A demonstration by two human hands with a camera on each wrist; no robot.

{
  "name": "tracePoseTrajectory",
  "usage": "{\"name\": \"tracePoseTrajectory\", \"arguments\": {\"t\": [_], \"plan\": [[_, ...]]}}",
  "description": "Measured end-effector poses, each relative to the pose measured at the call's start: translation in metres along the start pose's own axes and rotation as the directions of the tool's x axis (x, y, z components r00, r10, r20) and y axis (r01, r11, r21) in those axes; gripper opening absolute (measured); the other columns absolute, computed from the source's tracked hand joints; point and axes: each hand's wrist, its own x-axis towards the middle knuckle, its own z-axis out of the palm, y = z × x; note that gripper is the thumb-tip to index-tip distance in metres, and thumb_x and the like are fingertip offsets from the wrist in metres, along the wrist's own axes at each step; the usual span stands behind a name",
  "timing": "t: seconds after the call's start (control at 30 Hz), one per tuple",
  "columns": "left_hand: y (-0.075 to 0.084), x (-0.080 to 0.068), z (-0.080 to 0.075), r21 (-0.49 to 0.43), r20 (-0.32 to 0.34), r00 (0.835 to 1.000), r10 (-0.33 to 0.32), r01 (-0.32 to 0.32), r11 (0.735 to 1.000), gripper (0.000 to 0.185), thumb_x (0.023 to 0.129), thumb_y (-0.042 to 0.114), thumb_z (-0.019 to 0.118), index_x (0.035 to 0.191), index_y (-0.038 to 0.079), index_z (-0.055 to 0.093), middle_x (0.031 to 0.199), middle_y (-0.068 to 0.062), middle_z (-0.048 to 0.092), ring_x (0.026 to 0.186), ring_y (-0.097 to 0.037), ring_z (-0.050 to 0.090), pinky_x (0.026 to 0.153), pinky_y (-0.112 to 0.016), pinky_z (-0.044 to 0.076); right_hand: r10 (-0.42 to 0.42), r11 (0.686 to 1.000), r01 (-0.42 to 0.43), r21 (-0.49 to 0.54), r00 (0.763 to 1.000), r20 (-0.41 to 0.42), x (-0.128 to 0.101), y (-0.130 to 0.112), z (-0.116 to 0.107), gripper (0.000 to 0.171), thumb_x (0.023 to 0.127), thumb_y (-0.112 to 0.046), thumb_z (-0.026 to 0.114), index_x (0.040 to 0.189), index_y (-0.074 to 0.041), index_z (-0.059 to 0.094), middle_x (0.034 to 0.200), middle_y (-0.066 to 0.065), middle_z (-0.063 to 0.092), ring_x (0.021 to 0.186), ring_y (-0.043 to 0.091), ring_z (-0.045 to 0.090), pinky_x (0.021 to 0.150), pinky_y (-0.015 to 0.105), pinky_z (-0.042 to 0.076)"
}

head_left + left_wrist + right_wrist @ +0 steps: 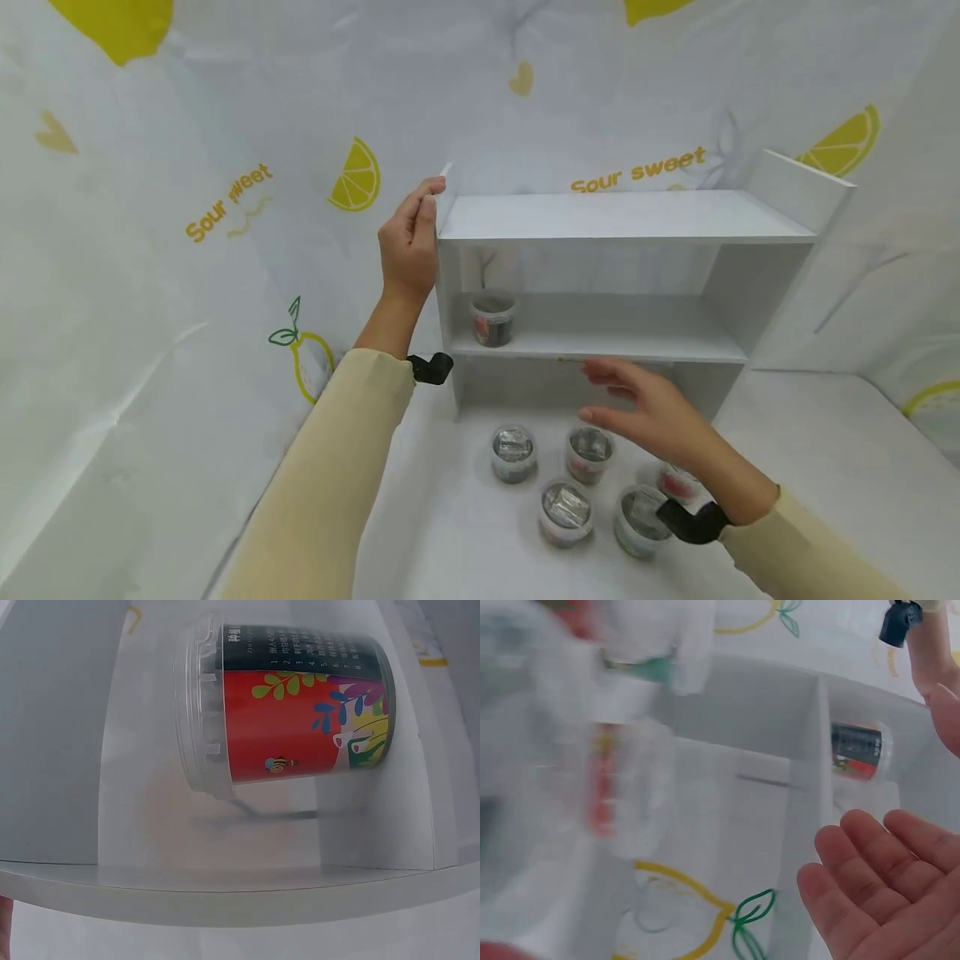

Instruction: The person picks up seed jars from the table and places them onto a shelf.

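Observation:
My left hand (411, 246) grips the upper left side panel (447, 200) of a white two-tier shelf (615, 218), fingers over its edge. On the middle board, at the left end, stands a clear-lidded plastic cup (493, 318). Its red and black label with leaves and a bee shows in the left wrist view, where the cup (307, 727) appears sideways. My right hand (652, 408) is in the air in front of the lower opening, holding nothing, thumb apart from straight fingers. Below it several similar cups, including one nearby cup (589, 454), stand on the white surface.
One cup (513, 454) stands left of the group and another cup (566, 512) is at the front. A further cup (643, 521) sits by the right wrist, partly covering a red-labelled cup (677, 482). A lemon-printed white cloth (300, 275) hangs behind the shelf.

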Motion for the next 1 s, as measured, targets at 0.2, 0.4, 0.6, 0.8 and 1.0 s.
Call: {"name": "tracePoseTrajectory", "arguments": {"t": [0.2, 0.4, 0.6, 0.8, 1.0], "plan": [[0.002, 0.002, -0.001, -0.009, 0.003, 1.0, -0.009, 0.009, 1.0, 0.03, 0.103, 0.015, 0.047, 0.122, 0.006, 0.068, 0.125, -0.004, 0.068, 0.125, -0.005, 0.057, 0.106, -0.021, 0.042, 0.017, 0.998, -0.015, -0.061, 0.999, 0.034, -0.061, 0.019, 0.003, 0.058, 0.086, -0.037, 0.076, 0.134, -0.012, 0.056, 0.131, 0.003, 0.063, 0.116, 0.025, 0.062, 0.092, 0.036, 0.054], [0.002, 0.003, -0.003, 0.016, -0.005, 1.0, -0.001, 0.001, 1.0, 0.031, 0.103, 0.015, 0.046, 0.121, 0.005, 0.069, 0.125, -0.003, 0.069, 0.124, -0.001, 0.056, 0.105, -0.021, 0.042, 0.115, 0.991, -0.109, -0.079, 0.991, 0.072, -0.094, 0.037, 0.002, 0.059, 0.083, -0.043, 0.077, 0.133, -0.017, 0.057, 0.13, 0.0, 0.064, 0.112, 0.015, 0.065, 0.089, 0.03, 0.055], [0.001, 0.002, -0.003, 0.018, 0.004, 1.0, -0.017, 0.017, 1.0, 0.032, 0.103, 0.016, 0.044, 0.12, 0.004, 0.068, 0.126, -0.002, 0.068, 0.122, 0.003, 0.055, 0.102, -0.02, 0.044, 0.138, 0.988, -0.128, -0.081, 0.983, 0.121, -0.108, 0.054, 0.01, 0.068, 0.081, -0.045, 0.077, 0.136, -0.01, 0.055, 0.134, 0.007, 0.062, 0.117, 0.011, 0.061, 0.091, 0.021, 0.051], [0.0, 0.0, -0.002, 0.033, -0.003, 1.0, -0.016, 0.016, 0.999, 0.032, 0.103, 0.016, 0.044, 0.119, 0.004, 0.069, 0.126, -0.002, 0.068, 0.123, 0.003, 0.055, 0.104, -0.02, 0.043, 0.148, 0.989, -0.148, -0.015, 0.968, 0.202, -0.111, 0.068, 0.017, 0.079, 0.078, -0.041, 0.081, 0.139, -0.001, 0.05, 0.141, 0.021, 0.053, 0.12, 0.034, 0.06, 0.09, 0.013, 0.047], [0.001, 0.0, -0.001, 0.038, -0.001, 1.0, -0.017, 0.017, 0.999, 0.032, 0.103, 0.016, 0.043, 0.119, 0.004, 0.068, 0.126, -0.002, 0.068, 0.123, 0.003, 0.055, 0.105, -0.021, 0.042, 0.148, 0.986, -0.16, 0.043, 0.965, 0.216, -0.114, 0.075, 0.018, 0.08, 0.077, -0.038, 0.083, 0.139, 0.0, 0.05, 0.142, 0.03, 0.047, 0.121, 0.036, 0.059, 0.089, 0.01, 0.046]]}}
